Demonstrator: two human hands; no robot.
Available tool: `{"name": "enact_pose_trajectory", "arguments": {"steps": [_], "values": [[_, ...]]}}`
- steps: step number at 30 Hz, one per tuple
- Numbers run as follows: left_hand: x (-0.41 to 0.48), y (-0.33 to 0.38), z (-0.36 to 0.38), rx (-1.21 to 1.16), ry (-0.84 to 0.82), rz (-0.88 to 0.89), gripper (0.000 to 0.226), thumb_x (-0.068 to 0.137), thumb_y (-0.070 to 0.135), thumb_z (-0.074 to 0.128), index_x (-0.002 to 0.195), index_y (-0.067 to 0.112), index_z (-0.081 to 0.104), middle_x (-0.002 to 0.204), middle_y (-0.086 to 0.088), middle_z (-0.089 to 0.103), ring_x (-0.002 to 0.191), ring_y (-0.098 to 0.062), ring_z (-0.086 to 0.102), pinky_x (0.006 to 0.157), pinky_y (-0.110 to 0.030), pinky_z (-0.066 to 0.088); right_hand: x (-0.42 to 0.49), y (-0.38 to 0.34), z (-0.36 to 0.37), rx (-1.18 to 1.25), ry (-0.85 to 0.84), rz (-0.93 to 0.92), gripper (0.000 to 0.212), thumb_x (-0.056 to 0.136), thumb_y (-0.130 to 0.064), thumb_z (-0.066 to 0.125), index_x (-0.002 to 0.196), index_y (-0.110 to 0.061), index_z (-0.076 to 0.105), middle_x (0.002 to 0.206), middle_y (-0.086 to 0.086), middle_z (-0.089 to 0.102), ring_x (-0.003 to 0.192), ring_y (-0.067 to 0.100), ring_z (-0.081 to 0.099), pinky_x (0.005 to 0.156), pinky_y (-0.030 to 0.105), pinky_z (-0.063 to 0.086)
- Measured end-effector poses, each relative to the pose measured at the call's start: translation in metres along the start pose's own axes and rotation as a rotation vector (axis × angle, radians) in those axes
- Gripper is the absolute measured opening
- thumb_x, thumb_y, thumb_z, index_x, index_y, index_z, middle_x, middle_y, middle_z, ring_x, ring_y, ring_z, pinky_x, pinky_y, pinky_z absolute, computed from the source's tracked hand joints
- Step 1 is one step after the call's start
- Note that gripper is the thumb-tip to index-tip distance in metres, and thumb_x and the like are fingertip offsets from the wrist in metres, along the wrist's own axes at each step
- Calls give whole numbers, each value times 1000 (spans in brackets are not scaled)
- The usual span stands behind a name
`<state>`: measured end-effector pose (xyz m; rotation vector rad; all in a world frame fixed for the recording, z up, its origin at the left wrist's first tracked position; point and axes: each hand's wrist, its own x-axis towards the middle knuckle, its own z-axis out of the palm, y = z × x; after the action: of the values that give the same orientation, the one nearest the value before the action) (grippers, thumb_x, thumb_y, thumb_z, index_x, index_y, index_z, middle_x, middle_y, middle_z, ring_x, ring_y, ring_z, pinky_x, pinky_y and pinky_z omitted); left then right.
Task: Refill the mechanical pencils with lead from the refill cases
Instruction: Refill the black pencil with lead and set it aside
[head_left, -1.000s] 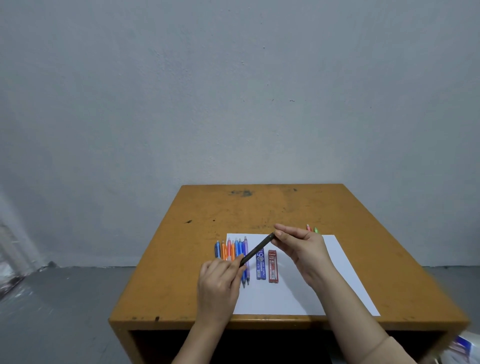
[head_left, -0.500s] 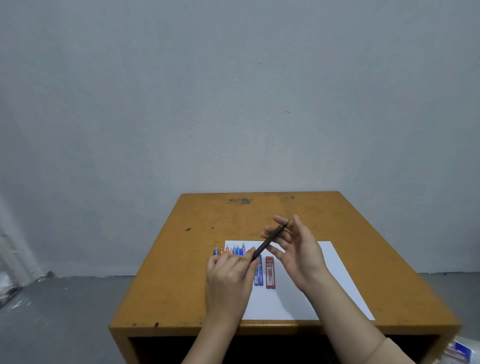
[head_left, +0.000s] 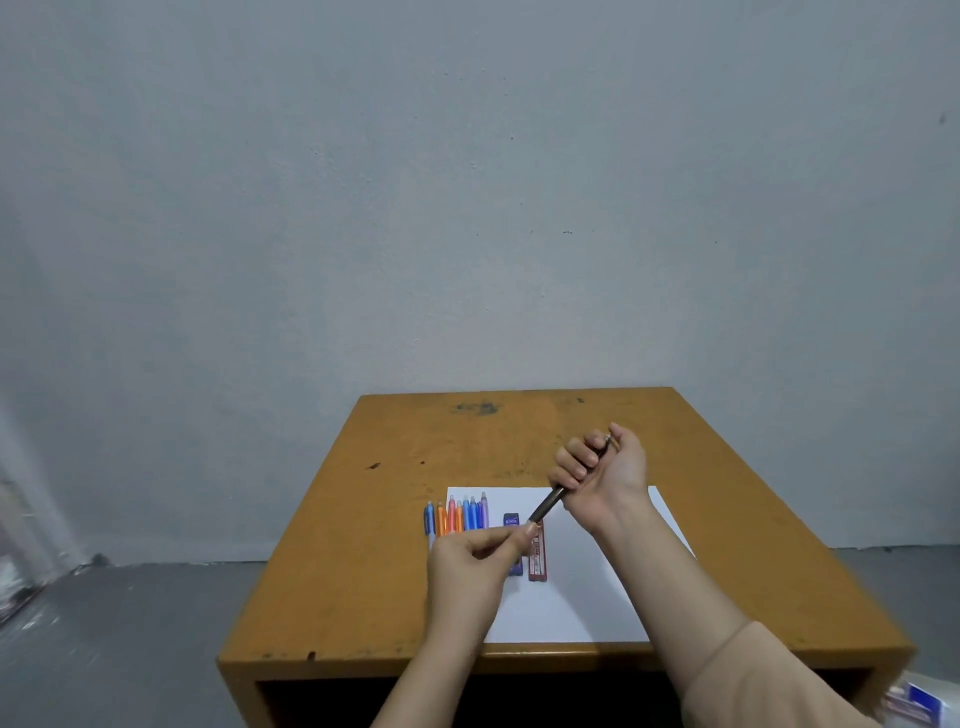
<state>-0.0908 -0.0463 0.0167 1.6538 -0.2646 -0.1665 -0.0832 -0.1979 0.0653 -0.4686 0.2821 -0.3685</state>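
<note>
Head view. Right hand (head_left: 607, 472) is held up over the far half of the desk (head_left: 363, 545), palm toward the camera. Its grip is clamped round the upper part of a dark mechanical pencil (head_left: 547, 505), and a metal end shows above the curled fingers. The pencil slants down and left from that grip to the left hand (head_left: 472, 565), whose grip, thumb and forefinger together, pinches the lower end. Just under the left grip lies a blue refill case (head_left: 512, 519), its middle covered by the hand. A red refill case (head_left: 537, 558) lies close beside it on the right; touching or not, cannot tell. Both carry printed labels, too small to read. Left of the left grip is a row of coloured pencils (head_left: 460, 514), blue, orange, red and purple, lying side by side at the left edge of a white sheet (head_left: 571, 597). The cases lie on that sheet. Beige sleeve (head_left: 753, 675) on the right forearm. Blue-and-white box (head_left: 924, 701) well right of both grips, off the desk, blurred, print unreadable.
</note>
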Motion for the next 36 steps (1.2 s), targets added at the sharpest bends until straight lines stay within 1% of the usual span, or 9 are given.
{"name": "enact_pose_trajectory", "arguments": {"steps": [3, 7, 11, 14, 18, 23, 27, 31, 36], "values": [[0, 5, -1, -106, -17, -88, 20, 82, 32, 70, 73, 16, 77, 73, 1, 74, 82, -16, 68, 70, -22, 47, 4, -2, 0, 32, -9, -7, 41, 91, -32, 30, 52, -18, 30, 42, -4, 21, 31, 11, 18, 37, 17, 11], [-1, 15, 0, -260, -91, -268, 46, 94, 42, 49, 80, 8, 76, 81, -10, 74, 76, -18, 68, 63, -20, 44, 8, -3, 1, 41, -7, -25, 39, 85, -27, 31, 47, -18, 30, 40, -4, 19, 30, 11, 16, 35, 16, 11], [-3, 19, -3, -360, -153, -267, 57, 99, 43, 36, 82, 7, 77, 87, -12, 74, 75, -18, 68, 65, -23, 45, 8, -4, 5, 73, -22, -34, 22, 67, -22, 37, 46, -18, 29, 39, -4, 19, 29, 12, 16, 34, 15, 11], [-3, 21, -6, -389, -175, -261, 61, 100, 43, 32, 88, 2, 75, 89, -13, 74, 70, -15, 68, 58, -19, 46, 10, -5, 5, 123, -7, -18, 24, 69, -18, 34, 46, -18, 29, 38, -4, 19, 28, 12, 15, 34, 15, 10], [0, 22, -8, -408, -210, -272, 65, 99, 47, 30, 87, 1, 75, 90, -15, 74, 67, -14, 68, 62, -23, 46, 12, -5, 5, 141, 5, 11, 40, 85, -23, 29, 45, -18, 28, 39, -4, 18, 29, 12, 15, 33, 18, 9], [2, 21, -9, -439, -202, -260, 66, 99, 47, 29, 89, 0, 74, 92, -17, 73, 67, -15, 68, 64, -24, 45, 11, -6, 8, 118, -15, -9, 29, 73, -17, 32, 45, -18, 27, 39, -4, 17, 29, 12, 14, 37, 17, 8], [3, 19, -10, -445, -173, -255, 66, 99, 48, 29, 87, 1, 75, 92, -17, 73, 68, -17, 67, 67, -26, 45, 14, -4, 12, 113, -35, 3, 41, 85, -24, 29, 45, -18, 28, 39, -4, 18, 29, 11, 15, 36, 16, 9], [3, 19, -11, -451, -140, -264, 67, 99, 49, 30, 88, 2, 76, 93, -18, 73, 73, -19, 66, 70, -27, 45, 15, -3, 17, 99, -75, 2, 30, 73, -19, 34, 43, -18, 29, 38, -4, 18, 28, 11, 15, 36, 14, 9], [5, 22, -13, -461, -124, -276, 65, 97, 49, 32, 86, 2, 76, 93, -18, 73, 74, -19, 66, 70, -27, 45, 20, 0, 18, 117, -75, 35, 43, 86, -22, 27, 43, -18, 29, 38, -4, 18, 28, 11, 15, 35, 16, 9]]}}
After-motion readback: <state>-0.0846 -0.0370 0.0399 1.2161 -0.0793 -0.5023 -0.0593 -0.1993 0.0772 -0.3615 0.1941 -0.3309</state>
